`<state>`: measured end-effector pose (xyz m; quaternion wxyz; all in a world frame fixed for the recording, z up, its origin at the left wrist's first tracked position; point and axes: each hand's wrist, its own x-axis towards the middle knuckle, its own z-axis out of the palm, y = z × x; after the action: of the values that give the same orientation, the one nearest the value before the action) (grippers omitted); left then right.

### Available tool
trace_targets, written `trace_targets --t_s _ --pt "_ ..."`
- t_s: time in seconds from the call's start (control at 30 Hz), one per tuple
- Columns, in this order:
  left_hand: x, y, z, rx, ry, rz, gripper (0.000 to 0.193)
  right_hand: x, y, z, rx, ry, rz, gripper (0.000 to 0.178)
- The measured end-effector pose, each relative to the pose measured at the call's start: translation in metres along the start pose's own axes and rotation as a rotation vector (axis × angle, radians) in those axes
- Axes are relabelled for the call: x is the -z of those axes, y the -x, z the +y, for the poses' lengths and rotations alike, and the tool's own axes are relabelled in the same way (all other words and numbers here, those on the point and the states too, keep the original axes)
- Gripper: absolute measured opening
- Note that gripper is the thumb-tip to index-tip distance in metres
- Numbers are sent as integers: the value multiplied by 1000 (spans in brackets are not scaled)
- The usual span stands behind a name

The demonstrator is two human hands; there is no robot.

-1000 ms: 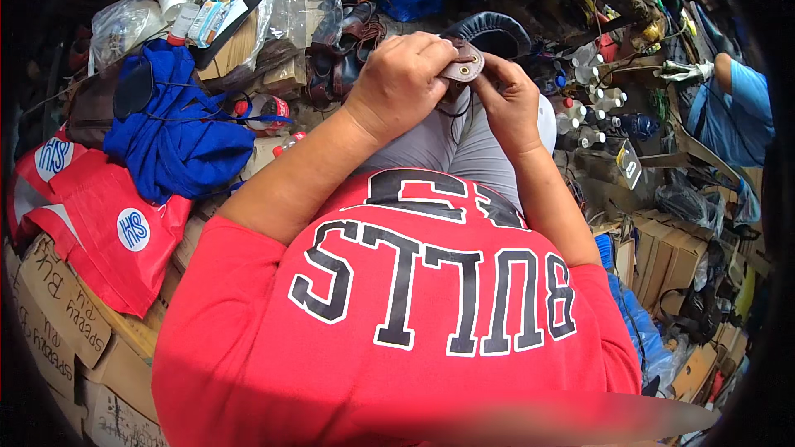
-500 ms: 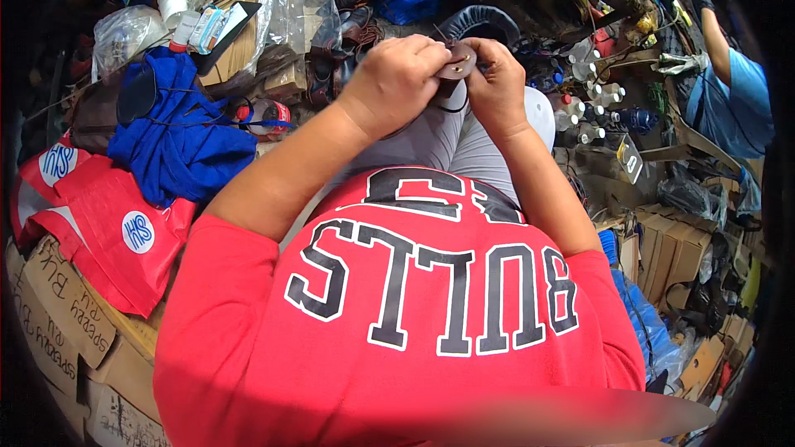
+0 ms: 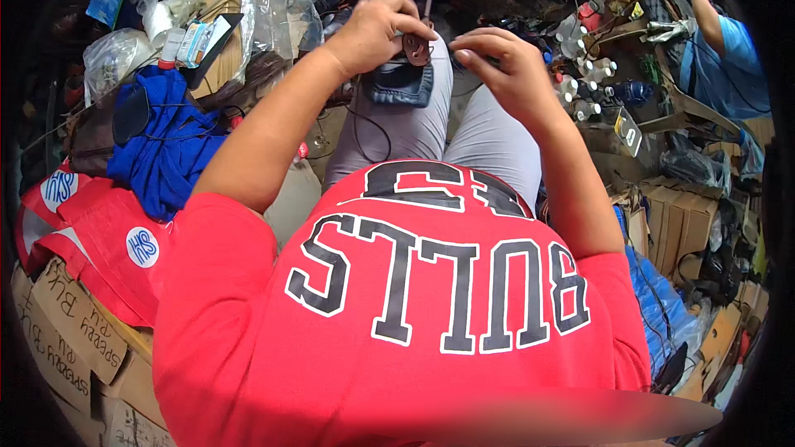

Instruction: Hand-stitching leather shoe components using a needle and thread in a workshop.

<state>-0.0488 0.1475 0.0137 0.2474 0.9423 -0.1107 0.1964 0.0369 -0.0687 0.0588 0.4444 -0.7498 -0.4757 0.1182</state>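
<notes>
A leather shoe point(image 3: 399, 85) with a dark toe and brown upper parts rests over my left thigh, its curved brown rim arching behind my fingers. My left hand point(image 3: 374, 33) is closed on it, fingers and thumb by a brown flap point(image 3: 417, 50) with eyelets. From the shoe a dark cord point(image 3: 383, 132) hangs in a loop over my grey trousers. To the right of the shoe, apart from it, my right hand point(image 3: 507, 66) has thumb and forefinger drawn together; anything between them is too small to make out.
At left lie a blue cloth point(image 3: 157, 141), a red bag point(image 3: 108, 240) and cardboard boxes point(image 3: 87, 323). Several small bottles point(image 3: 592, 74) stand to the right, beyond my knee. Another person in a blue shirt point(image 3: 729, 66) is at the far right.
My hands, together at the brown flap before, have parted; the right one has moved away rightward. The shoe has shifted left and turned, showing its dark toe toward me.
</notes>
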Motion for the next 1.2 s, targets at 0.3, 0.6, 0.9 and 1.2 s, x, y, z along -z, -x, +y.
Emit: trace_targets --t_s 0.3,0.6,0.9,1.2 --pt "-6 13 -8 350 440 -125 29 -30 -31 16 134 530 -241 9" --pt "3 21 -18 533 153 -64 48 -48 -31 28 273 631 -311 8" --pt "-2 30 -32 394 54 -99 41 -60 -34 6 212 785 -373 18" --pt "9 38 -38 393 148 -148 39 -36 -15 24 256 620 -378 17"
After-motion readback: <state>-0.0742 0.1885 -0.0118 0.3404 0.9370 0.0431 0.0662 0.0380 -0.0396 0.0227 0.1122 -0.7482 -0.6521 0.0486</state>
